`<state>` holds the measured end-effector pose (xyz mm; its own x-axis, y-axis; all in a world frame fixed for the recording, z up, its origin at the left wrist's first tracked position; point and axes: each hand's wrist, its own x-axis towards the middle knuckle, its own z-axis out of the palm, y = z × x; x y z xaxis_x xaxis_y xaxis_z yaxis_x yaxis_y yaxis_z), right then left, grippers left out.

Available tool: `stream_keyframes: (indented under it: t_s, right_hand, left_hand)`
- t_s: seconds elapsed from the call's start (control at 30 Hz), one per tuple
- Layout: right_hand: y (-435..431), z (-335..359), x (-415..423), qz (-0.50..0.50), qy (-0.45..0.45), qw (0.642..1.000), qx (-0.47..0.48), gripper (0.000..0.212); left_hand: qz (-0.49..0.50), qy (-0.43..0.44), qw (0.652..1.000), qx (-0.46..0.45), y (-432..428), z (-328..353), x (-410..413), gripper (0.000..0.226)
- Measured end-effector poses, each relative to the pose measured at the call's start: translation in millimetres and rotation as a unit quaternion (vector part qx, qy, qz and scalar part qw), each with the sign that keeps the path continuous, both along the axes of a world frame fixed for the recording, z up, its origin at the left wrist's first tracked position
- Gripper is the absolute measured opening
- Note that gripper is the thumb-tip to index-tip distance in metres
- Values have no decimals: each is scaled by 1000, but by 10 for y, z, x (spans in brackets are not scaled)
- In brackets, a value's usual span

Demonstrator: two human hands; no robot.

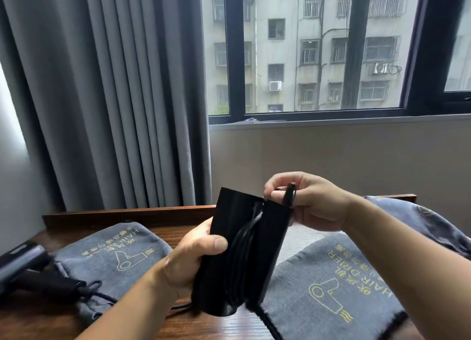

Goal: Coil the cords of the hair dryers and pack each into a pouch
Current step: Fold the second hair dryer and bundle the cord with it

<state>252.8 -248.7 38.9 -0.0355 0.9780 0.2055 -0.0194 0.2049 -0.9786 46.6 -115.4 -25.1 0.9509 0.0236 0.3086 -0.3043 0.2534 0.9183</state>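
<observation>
Black hair dryer [267,237] held up above wooden table [127,213]; left hand [193,260] wrapped round its lower left side, thumb on the front; right hand [313,202] pinching cord [289,197] end at the dryer's top right corner; cord loops lie down the dryer's middle. Left of held dryer: grey pouch [114,258], second dryer [25,265] beyond it; right of it: another grey pouch [331,288], flat on table.
</observation>
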Motion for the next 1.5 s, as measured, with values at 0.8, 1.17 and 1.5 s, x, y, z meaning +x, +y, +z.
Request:
stream_keyframes:
  t_s: [0.8, 1.17, 1.5]
  right_hand:
    - [-432, -1039, -299, -373, 100, 921, 53, 58]
    - [-945, -1034, 97, -398, 177, 900, 38, 73]
    - [-1017, -1062, -103, -329, 140, 934, 7, 56]
  left_hand:
    - [322, 136, 936, 30, -620, -388, 781, 55]
    - [189, 131, 629, 743, -40, -719, 473, 61]
    - [235, 244, 603, 723, -251, -448, 470, 36]
